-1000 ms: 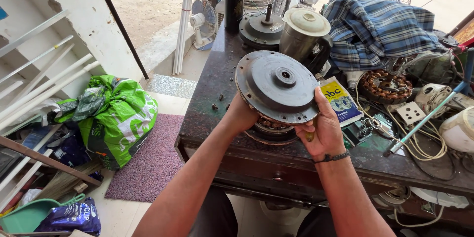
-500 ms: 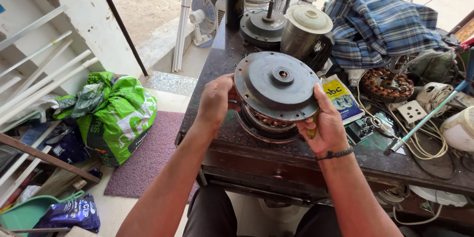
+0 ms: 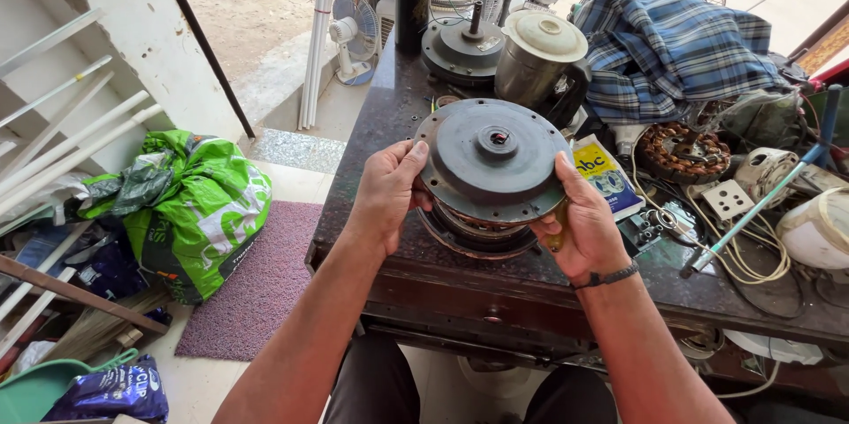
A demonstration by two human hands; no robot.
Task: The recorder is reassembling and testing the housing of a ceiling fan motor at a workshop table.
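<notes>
A round grey metal motor cover (image 3: 493, 160) with a centre hole is held tilted toward me above a dark stone-topped workbench (image 3: 371, 141). My left hand (image 3: 387, 192) grips its left rim with the thumb on the face. Gripping the right rim is my right hand (image 3: 579, 228), which wears a dark wrist band. Under the cover sits the rest of the motor (image 3: 473, 228), its copper windings just showing below the cover's lower edge.
On the bench behind stand another motor housing (image 3: 466, 45), a metal jug with a cream lid (image 3: 539, 61), a checked cloth (image 3: 672, 44), a copper-wound stator (image 3: 683, 152), a yellow booklet (image 3: 606, 176) and cables. A green sack (image 3: 195, 212) and purple mat (image 3: 256, 287) lie on the floor at left.
My left hand has shifted from beneath the cover up to its left rim. The cover now sits lower, close over the wound motor part.
</notes>
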